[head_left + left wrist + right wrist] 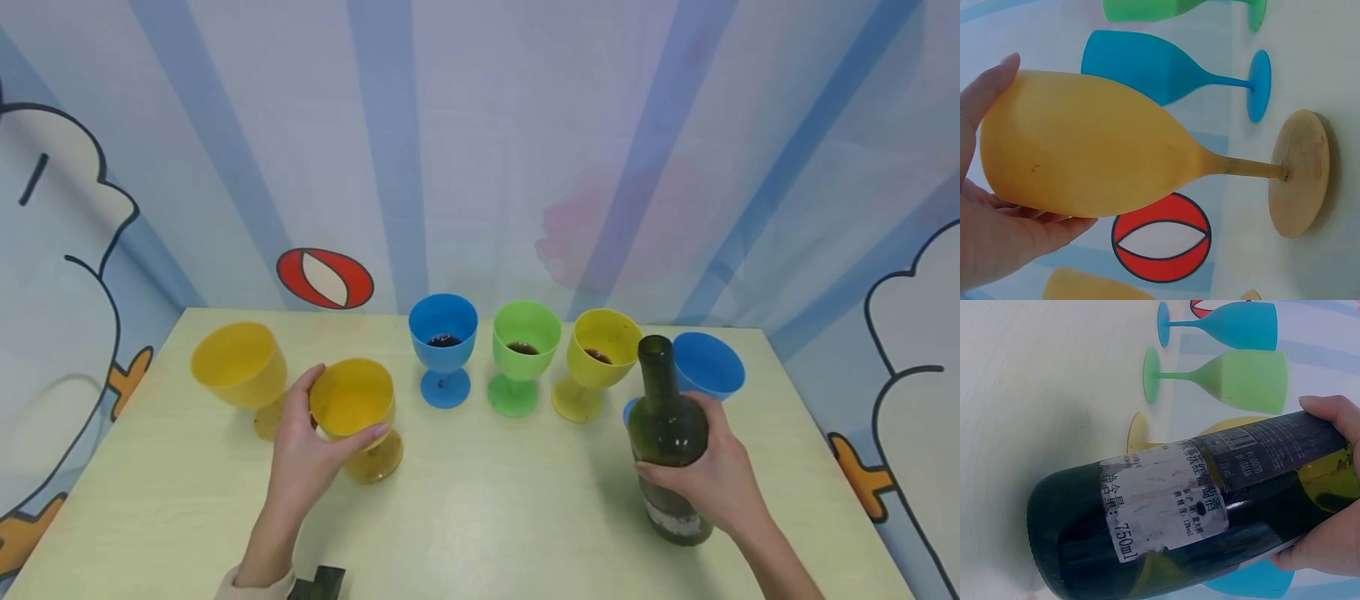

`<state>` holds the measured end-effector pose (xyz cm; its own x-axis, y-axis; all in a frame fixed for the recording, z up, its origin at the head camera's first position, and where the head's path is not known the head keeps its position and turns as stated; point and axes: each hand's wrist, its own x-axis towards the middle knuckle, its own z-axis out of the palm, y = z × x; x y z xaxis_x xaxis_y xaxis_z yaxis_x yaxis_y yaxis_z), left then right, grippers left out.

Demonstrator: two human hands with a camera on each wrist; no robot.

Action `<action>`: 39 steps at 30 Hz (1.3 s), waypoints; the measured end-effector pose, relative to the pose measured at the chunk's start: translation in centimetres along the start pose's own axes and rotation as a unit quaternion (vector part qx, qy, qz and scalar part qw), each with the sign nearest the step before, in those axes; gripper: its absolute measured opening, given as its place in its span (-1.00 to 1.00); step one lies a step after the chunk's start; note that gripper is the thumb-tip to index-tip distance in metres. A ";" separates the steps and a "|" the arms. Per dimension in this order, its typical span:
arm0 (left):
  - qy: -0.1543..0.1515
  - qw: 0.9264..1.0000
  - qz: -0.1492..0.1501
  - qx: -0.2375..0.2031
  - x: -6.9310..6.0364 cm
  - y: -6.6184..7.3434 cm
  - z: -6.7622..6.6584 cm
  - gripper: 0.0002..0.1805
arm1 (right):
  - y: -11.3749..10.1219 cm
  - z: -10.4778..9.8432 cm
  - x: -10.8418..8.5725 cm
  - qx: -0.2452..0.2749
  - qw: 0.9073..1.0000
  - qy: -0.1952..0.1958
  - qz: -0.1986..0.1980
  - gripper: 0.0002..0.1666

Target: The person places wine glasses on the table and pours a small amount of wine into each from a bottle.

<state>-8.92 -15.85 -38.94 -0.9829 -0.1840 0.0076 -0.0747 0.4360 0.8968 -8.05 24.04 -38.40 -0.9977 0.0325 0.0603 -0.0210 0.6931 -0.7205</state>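
My left hand (309, 458) holds an orange-yellow goblet (352, 398) by its bowl, thumb on one side and fingers on the other. The goblet is upright, its round foot (1300, 175) at the tabletop, and no drink shows inside. In my right hand (723, 483) is a dark green wine bottle (667, 437), gripped round its body with the neck up and a little tilted. A torn white label (1163, 500) shows in the right wrist view. Whether the bottle's base touches the table cannot be told. Behind the bottle stands a blue goblet (708, 364), partly hidden.
Along the back of the pale table (480, 517) stand a blue goblet (442, 333), a green goblet (527, 333) and a yellow goblet (606, 342), each with some dark drink. Another orange-yellow goblet (240, 367) is at the left. A printed curtain (480, 167) hangs behind.
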 end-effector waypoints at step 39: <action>-0.123 0.986 0.117 0.007 -0.5 5.8 9.1 0.02 | -0.2 0.7 -0.2 -0.012 0.999 -0.009 -0.045 0.12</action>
<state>-10.35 -5.24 -37.77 -0.9845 0.1408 0.1044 0.1579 0.4543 0.8767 -7.91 23.41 -38.74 -0.9927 -0.0440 0.1122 -0.1101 0.7091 -0.6965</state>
